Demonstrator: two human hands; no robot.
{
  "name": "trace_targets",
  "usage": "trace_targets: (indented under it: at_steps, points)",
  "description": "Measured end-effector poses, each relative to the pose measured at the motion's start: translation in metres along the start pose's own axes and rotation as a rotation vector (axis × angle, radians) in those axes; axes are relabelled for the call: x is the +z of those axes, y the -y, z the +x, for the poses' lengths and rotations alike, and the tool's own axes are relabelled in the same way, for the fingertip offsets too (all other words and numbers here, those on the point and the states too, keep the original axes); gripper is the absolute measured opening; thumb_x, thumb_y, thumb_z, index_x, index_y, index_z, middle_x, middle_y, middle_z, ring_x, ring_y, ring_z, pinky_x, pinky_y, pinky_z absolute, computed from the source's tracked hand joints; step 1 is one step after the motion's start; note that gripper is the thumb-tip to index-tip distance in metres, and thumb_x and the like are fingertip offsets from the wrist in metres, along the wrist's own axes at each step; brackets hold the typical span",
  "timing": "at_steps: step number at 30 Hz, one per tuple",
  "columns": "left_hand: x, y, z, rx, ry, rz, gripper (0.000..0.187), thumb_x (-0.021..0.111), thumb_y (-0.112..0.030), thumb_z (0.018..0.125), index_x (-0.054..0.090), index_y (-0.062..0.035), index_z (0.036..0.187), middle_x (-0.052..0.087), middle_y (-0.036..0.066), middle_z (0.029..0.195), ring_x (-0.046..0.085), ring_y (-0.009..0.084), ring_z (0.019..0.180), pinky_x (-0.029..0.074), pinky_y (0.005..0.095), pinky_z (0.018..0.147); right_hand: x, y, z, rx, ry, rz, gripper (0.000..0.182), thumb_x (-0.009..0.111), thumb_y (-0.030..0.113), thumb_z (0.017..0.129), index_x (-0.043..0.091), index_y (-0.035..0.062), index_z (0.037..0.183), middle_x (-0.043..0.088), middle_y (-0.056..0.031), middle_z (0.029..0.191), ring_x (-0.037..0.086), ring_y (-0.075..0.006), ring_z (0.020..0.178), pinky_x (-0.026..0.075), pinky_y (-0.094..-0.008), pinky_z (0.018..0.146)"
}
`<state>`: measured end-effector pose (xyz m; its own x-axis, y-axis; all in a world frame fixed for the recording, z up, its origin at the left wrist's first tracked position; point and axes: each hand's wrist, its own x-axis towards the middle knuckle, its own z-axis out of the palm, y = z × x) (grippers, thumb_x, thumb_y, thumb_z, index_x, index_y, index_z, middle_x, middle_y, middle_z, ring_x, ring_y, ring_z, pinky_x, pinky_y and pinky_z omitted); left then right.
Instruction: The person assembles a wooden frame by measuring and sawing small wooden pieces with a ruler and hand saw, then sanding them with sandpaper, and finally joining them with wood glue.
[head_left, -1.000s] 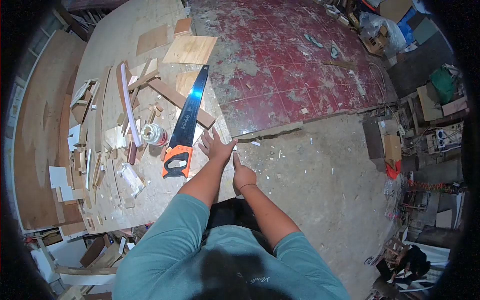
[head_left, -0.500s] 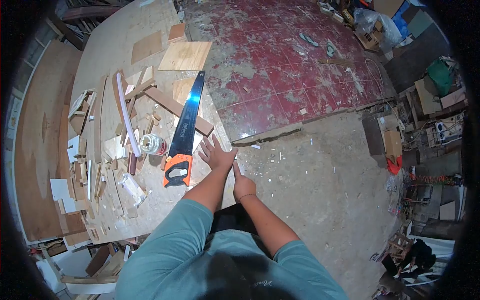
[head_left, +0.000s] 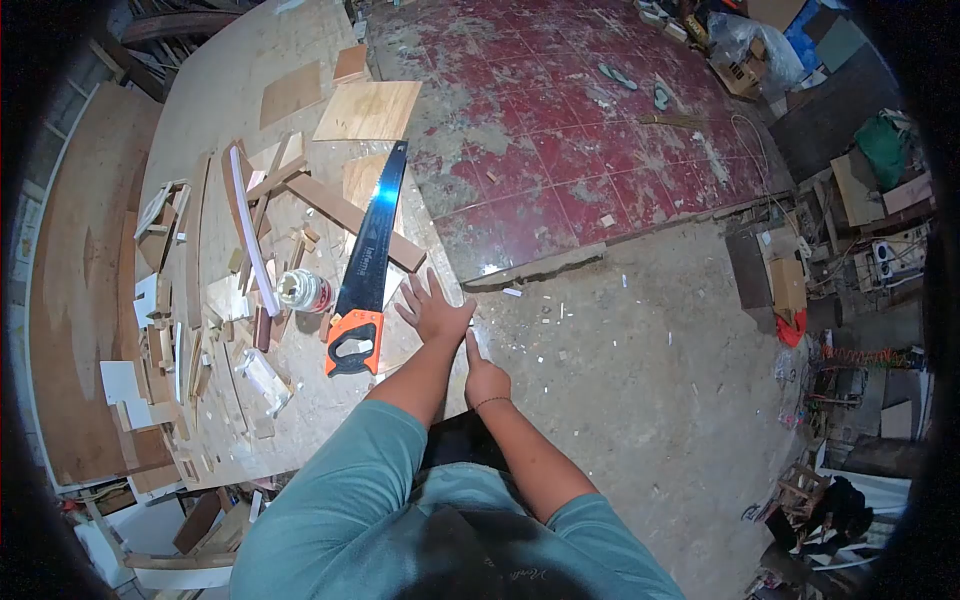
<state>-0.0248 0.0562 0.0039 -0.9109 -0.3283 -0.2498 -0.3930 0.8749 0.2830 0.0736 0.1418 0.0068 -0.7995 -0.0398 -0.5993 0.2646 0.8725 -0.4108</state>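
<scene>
My left hand [head_left: 434,309] lies flat with fingers spread on the right edge of a large plywood worktop [head_left: 230,110], holding nothing. My right hand [head_left: 484,375] sits just beside and below it at the board's edge, mostly closed with one finger stretched forward; nothing shows in it. A hand saw [head_left: 364,262] with a dark blade and an orange-and-black handle lies on the board just left of my left hand, handle toward me.
Wood offcuts, strips and plywood squares [head_left: 368,110] litter the board, with a small white-lidded jar [head_left: 302,290] beside the saw. Red tiled floor [head_left: 570,130] lies ahead, grey concrete [head_left: 640,380] to the right. Clutter and boxes line the right side; another person crouches at the lower right [head_left: 815,520].
Both hands have stayed almost in place at the board's edge; the view has tilted slightly, and the saw has not moved.
</scene>
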Motion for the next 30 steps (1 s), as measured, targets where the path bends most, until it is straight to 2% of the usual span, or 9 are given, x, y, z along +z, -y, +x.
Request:
trace_targets:
  at_steps: [7, 9, 10, 11, 13, 14, 18, 27, 30]
  points:
    - [0.025, 0.032, 0.013, 0.088, -0.103, -0.187, 0.087, 0.056, -0.058, 0.078, 0.026, -0.0095, 0.144, 0.014, 0.019, 0.15, 0.003, 0.0348, 0.14, -0.003, 0.0512, 0.11, 0.007, -0.006, -0.004, -0.037, -0.042, -0.003, 0.073, 0.041, 0.006, 0.085, 0.009, 0.0284, 0.146, 0.064, -0.023, 0.092, 0.065, -0.0361, 0.079, 0.05, -0.0451, 0.071]
    - [0.018, 0.043, 0.011, 0.122, -0.013, -0.318, 0.08, 0.056, -0.055, 0.08, 0.034, -0.0053, 0.14, 0.016, 0.02, 0.149, 0.005, 0.0367, 0.139, 0.002, 0.0468, 0.111, 0.014, -0.011, -0.003, -0.064, -0.13, 0.022, 0.067, 0.043, 0.01, 0.087, 0.015, 0.0267, 0.145, 0.064, -0.0223, 0.087, 0.064, -0.0372, 0.075, 0.05, -0.0463, 0.068]
    - [0.015, 0.046, 0.003, 0.12, -0.107, -0.299, 0.074, 0.057, -0.052, 0.082, 0.04, -0.0031, 0.136, 0.031, 0.02, 0.143, 0.022, 0.0339, 0.136, 0.018, 0.0435, 0.11, 0.015, -0.014, -0.008, -0.101, -0.161, 0.038, 0.064, 0.043, 0.013, 0.088, 0.016, 0.0262, 0.145, 0.064, -0.0218, 0.084, 0.063, -0.0381, 0.072, 0.049, -0.047, 0.066]
    - [0.01, 0.051, -0.002, 0.122, -0.114, -0.3, 0.074, 0.057, -0.052, 0.082, 0.04, -0.0031, 0.136, 0.031, 0.02, 0.143, 0.022, 0.0339, 0.136, 0.018, 0.0435, 0.11, 0.015, -0.017, -0.011, -0.14, -0.194, 0.049, 0.061, 0.043, 0.016, 0.09, 0.018, 0.0256, 0.144, 0.064, -0.0214, 0.08, 0.062, -0.039, 0.069, 0.049, -0.0478, 0.064]
    - [-0.01, 0.059, -0.013, 0.051, 0.274, -0.882, 0.062, 0.06, -0.045, 0.084, 0.05, -0.0012, 0.127, 0.052, 0.018, 0.125, 0.048, 0.0261, 0.118, 0.037, 0.0385, 0.099, 0.012, -0.016, -0.024, -0.184, -0.263, 0.065, 0.059, 0.044, 0.021, 0.091, 0.02, 0.0246, 0.144, 0.063, -0.0201, 0.075, 0.061, -0.0389, 0.065, 0.048, -0.0476, 0.06]
    - [-0.024, 0.062, -0.021, -0.084, 0.522, -1.189, 0.042, 0.06, -0.035, 0.087, 0.06, 0.0003, 0.111, 0.062, 0.01, 0.099, 0.059, 0.0158, 0.086, 0.048, 0.03, 0.081, 0.008, -0.015, -0.034, -0.247, -0.302, 0.073, 0.059, 0.046, 0.02, 0.089, 0.022, 0.0241, 0.143, 0.063, -0.0195, 0.074, 0.061, -0.0382, 0.063, 0.048, -0.0468, 0.059]
    - [-0.059, 0.074, -0.043, -0.072, 0.599, -1.484, 0.026, 0.057, -0.027, 0.09, 0.061, -0.0011, 0.093, 0.061, 0.006, 0.082, 0.057, 0.0115, 0.07, 0.051, 0.0238, 0.069, -0.012, -0.002, -0.062, -0.513, -0.415, 0.077, 0.061, 0.053, 0.015, 0.084, 0.031, 0.0226, 0.141, 0.061, -0.0173, 0.071, 0.059, -0.0367, 0.06, 0.048, -0.0452, 0.057]
    - [-0.122, 0.076, -0.048, -0.052, 0.483, -1.728, 0.031, 0.054, -0.031, 0.092, 0.057, -0.0008, 0.095, 0.063, 0.011, 0.089, 0.063, 0.0202, 0.082, 0.053, 0.0335, 0.078, -0.056, 0.073, -0.093, -0.618, -0.401, 0.208, 0.052, 0.049, 0.01, 0.086, 0.037, 0.0173, 0.136, 0.06, -0.0205, 0.099, 0.06, -0.0364, 0.086, 0.049, -0.0448, 0.071]
    - [-0.127, 0.082, -0.04, -0.12, 0.416, -1.861, 0.032, 0.05, -0.03, 0.094, 0.056, 0.0014, 0.1, 0.062, 0.014, 0.09, 0.062, 0.0245, 0.083, 0.052, 0.0363, 0.077, -0.064, 0.084, -0.087, -0.628, -0.372, 0.161, 0.047, 0.048, 0.011, 0.087, 0.039, 0.0182, 0.133, 0.062, -0.0191, 0.093, 0.062, -0.0365, 0.083, 0.049, -0.0448, 0.07]
